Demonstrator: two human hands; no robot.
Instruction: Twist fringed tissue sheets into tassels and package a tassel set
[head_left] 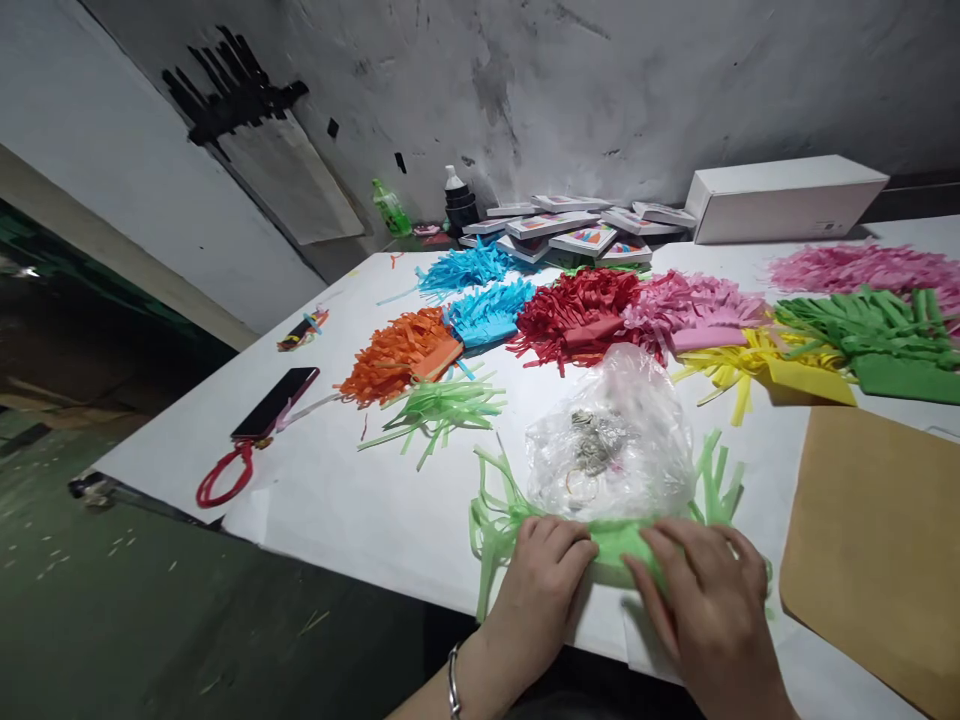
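Note:
A strip of light green tissue paper (619,545) with fringed ends lies along the table's near edge. My left hand (551,570), with a silver bangle at the wrist, grips the strip's left part, fingers curled over it. At the right part, my right hand (701,590) has thumb and fingers closed on the same paper. Loose fringe spreads out past both hands. Just beyond the strip sits a clear plastic bag (615,440) with a small bundle of thin, greyish wire or string inside.
Fringed paper bundles lie across the white table, among them orange (405,355), red (585,315) and green (877,340). A brown paper sheet (877,550) is at right, a phone (276,403) at left. Flat boxes (555,222) and a white box (784,200) stand by the wall.

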